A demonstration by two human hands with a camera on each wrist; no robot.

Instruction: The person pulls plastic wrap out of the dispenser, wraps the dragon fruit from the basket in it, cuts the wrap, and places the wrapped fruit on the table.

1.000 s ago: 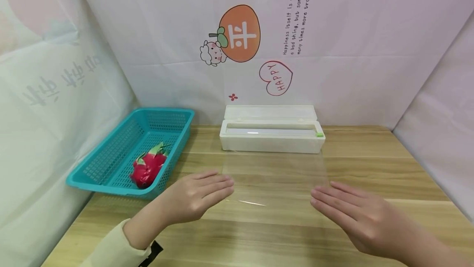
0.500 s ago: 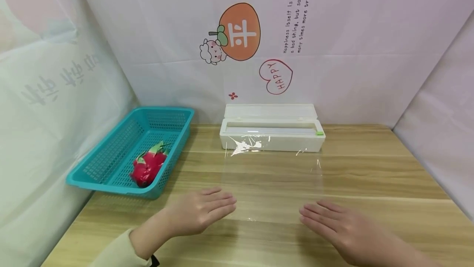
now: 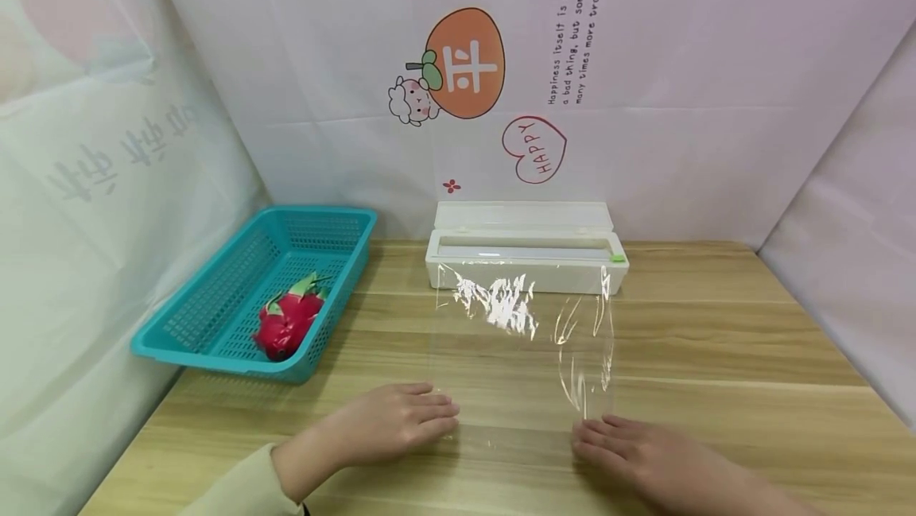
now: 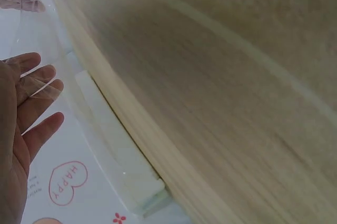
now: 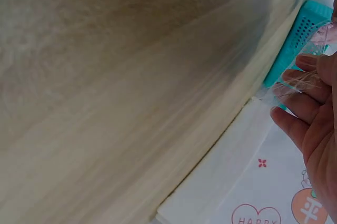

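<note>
A clear sheet of plastic wrap (image 3: 522, 365) stretches from a white dispenser box (image 3: 621, 277) toward me, glinting near the box. My left hand (image 3: 390, 424) pinches its near left corner, and my right hand (image 3: 637, 456) pinches the near right corner. In the left wrist view, the left hand (image 4: 18, 108) has film across its spread fingers. The right wrist view has the thumb of the right hand (image 5: 316, 103) against the index finger with film between them. Both thumbs are hidden in the head view. The box's lid (image 3: 522, 216) stands raised, and a roll (image 3: 525, 252) shows inside.
A teal basket (image 3: 153, 347) stands at the left with a red dragon fruit (image 3: 288, 323) in it. On the box's right end sits a small green piece (image 3: 617, 258). White printed cloth (image 3: 680, 63) encloses the wooden table (image 3: 716, 341) behind and at the sides.
Both hands have drawn back toward me, lengthening the sheet of plastic wrap. My right hand has also shifted left. Shiny creases now show along the film. Box and basket have stayed put.
</note>
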